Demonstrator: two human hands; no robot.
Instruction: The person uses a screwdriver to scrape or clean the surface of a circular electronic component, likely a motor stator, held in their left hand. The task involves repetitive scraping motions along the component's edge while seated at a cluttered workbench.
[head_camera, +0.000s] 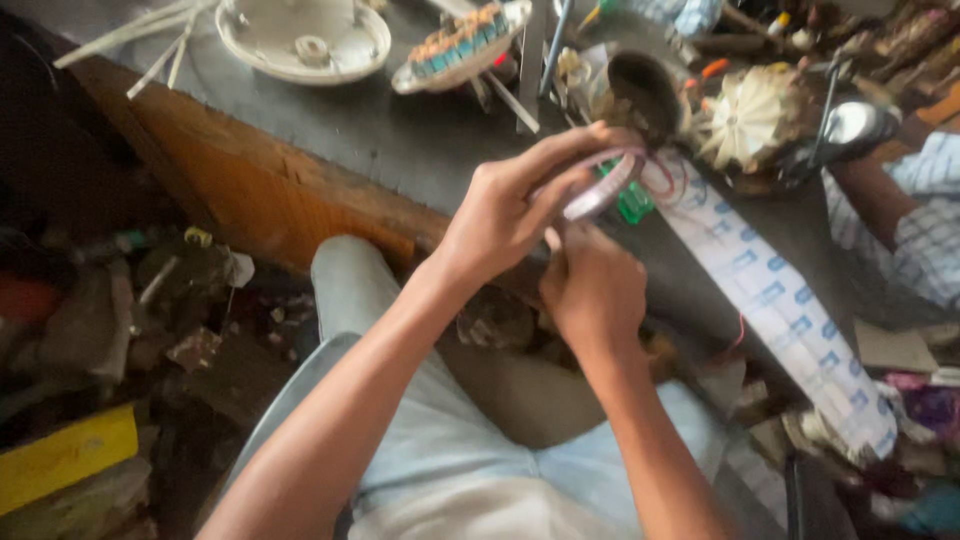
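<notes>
Seemingly mid-work, the left hand (495, 215) pinches a pale, purplish ring of wound tape or wire (603, 188) above the table (380, 130) edge, its grip closed on it; the right hand (592, 290) is curled just beneath, and blur hides what it holds. A white patterned strip (780, 300) trails away. Motor parts (750, 115) and a white round cover (300, 35) clutter the dark table; scrap litters the floor (110, 330).
</notes>
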